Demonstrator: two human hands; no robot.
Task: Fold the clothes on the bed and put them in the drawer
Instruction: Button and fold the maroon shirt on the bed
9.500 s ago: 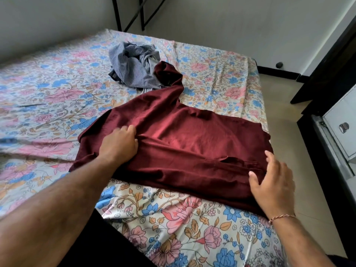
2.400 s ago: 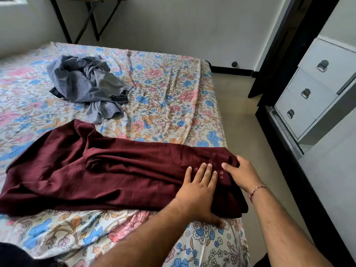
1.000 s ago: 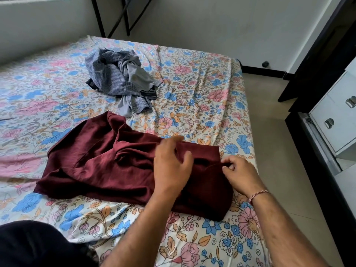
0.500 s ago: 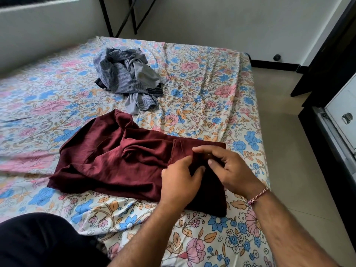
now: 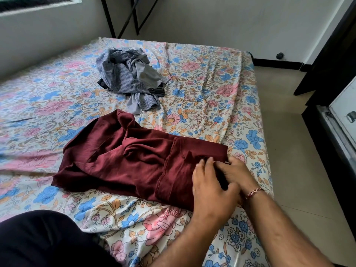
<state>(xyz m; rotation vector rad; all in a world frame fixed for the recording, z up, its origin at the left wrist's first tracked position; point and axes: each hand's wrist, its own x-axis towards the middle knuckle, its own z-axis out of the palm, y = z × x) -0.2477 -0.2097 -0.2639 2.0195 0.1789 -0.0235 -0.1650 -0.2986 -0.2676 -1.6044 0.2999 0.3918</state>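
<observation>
Maroon garment [image 5: 123, 160] lay on the bed [image 5: 202, 89], near the bed's right edge, partly folded: right end doubled over into a flat band, left end spread and rumpled toward the middle of the bed.

Both hands sat at the garment's right end, side by side and touching each other. Left hand [image 5: 211, 187] lay palm down on the folded band, fingers loosely bent over the cloth; the view was blurred there, so I couldn't tell whether it gripped or just pressed. Right hand [image 5: 236, 174] was at the garment's far right corner, fingers curled at the cloth edge, partly hidden behind the left hand; a real pinch couldn't be confirmed. Thread bracelet [image 5: 253, 192] was on the right wrist.

Second item: a grey-blue crumpled heap of clothes [image 5: 127, 76], farther up the bed from the garment, apart from it, unfolded.

Bed carried a floral sheet, wrinkled near the heap.

White drawer front [image 5: 344, 112] with a metal handle showed at the frame's right edge, across the tiled floor [image 5: 289, 151] from the bed. Open or closed: couldn't tell, only a sliver was in view.

Dark fabric [image 5: 48, 241] filled the lower left corner, on the near side of the bed; unclear what it was.
</observation>
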